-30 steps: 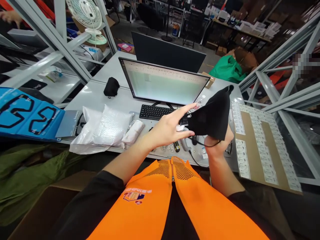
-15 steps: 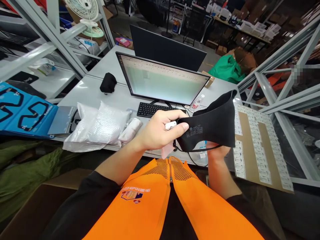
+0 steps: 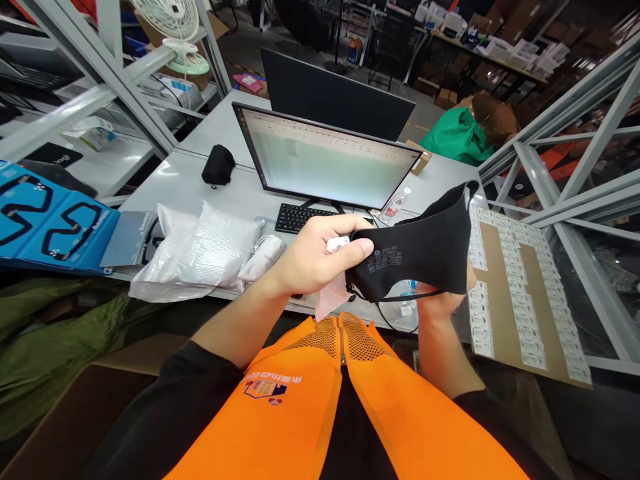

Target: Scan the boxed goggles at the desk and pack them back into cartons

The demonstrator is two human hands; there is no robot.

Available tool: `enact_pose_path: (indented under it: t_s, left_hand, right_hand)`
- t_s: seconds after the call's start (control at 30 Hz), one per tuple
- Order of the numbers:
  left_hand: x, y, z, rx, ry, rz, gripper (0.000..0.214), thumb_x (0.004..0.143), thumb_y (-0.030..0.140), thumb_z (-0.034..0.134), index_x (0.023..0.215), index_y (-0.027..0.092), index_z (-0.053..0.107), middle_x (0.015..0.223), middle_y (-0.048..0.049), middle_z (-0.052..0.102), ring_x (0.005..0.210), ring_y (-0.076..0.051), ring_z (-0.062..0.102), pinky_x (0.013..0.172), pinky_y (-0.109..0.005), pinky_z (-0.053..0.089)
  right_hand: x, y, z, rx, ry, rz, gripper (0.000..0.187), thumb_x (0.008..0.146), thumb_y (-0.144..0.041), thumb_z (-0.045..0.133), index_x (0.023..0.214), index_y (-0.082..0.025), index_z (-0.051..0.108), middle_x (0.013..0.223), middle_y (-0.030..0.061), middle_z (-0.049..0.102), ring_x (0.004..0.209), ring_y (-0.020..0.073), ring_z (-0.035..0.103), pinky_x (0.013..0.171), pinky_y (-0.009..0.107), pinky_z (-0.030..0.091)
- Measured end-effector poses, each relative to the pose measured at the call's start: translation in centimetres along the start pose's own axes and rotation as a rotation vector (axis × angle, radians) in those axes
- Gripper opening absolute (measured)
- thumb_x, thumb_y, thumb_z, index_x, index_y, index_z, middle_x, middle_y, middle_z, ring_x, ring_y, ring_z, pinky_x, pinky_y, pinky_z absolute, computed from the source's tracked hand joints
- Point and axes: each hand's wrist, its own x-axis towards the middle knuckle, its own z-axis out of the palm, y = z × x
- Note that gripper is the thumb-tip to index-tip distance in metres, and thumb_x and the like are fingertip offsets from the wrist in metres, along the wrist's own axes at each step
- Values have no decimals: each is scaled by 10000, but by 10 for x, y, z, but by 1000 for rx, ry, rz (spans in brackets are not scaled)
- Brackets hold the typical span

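The left hand grips one end of the black cloth piece above the tabletop's near edge, while the right hand supports the other end, its hidden fingers' grip unclear.

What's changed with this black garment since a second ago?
Your left hand closed its spread fingers on the black garment, thumb over its edge. It opened wider toward the left, its print now facing you. Your right hand stays behind it; keyboard and lit monitor stayed put.

The fabric piece is black with grey print, the vest orange.
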Motion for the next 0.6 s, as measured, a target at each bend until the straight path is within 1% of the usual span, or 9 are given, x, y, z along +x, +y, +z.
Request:
enact_pose_path:
  t_s: [0.07,0.17,0.2,0.33,0.47,0.53,0.6]
  left_hand:
    - [0,0,0,-19,-2,-5,359,947,507,771,883,154,746,720,-23,671,616,-150,573,583,-263,467]
    - [0,-1,1,-42,-1,-12,365,953,510,766,877,154,742,723,-23,669,616,-148,569,587,-265,468]
    - [0,-1,1,-46,0,-16,366,954,511,765,876,154,740,725,-25,671,620,-150,572,589,-266,470]
    - [0,0,2,-47,3,-29,366,954,512,762,878,156,734,744,-35,686,645,-160,593,594,-266,477]
    - [1,-1,2,-37,2,-25,355,952,501,767,876,156,730,753,-33,690,648,-157,595,595,-261,476]
    - [1,-1,3,-40,1,-31,353,950,499,770,870,157,725,740,-28,682,632,-152,586,586,-259,472]
    - [1,-2,3,-61,-4,-41,353,950,498,771,864,160,717,718,-21,672,606,-146,574,570,-257,465]
  right_hand:
    - [-1,-3,2,-5,0,-28,307,956,-433,677,1121,-204,796,944,69,767,873,261,725,822,421,660]
    - [-1,-7,3,-19,-28,-57,335,963,-421,677,1177,-194,801,1091,96,789,996,288,747,898,439,655]
    - [-1,-7,3,-25,-21,-67,335,971,-419,662,1172,-191,804,1096,99,790,1005,290,750,902,441,656]
    - [0,-9,2,-44,16,-59,352,986,-424,603,1138,-186,814,1003,92,789,916,274,745,833,425,667]
    - [0,-9,1,-97,-9,-75,326,954,-436,688,1142,-207,823,981,84,780,901,285,738,783,419,663]
    - [-1,-9,1,-79,-24,-76,333,989,-426,642,1170,-217,829,950,77,769,887,289,733,756,421,658]
    - [-1,-7,-1,-24,-37,-62,378,1035,-425,553,1198,-226,830,939,78,763,872,288,732,741,423,655]
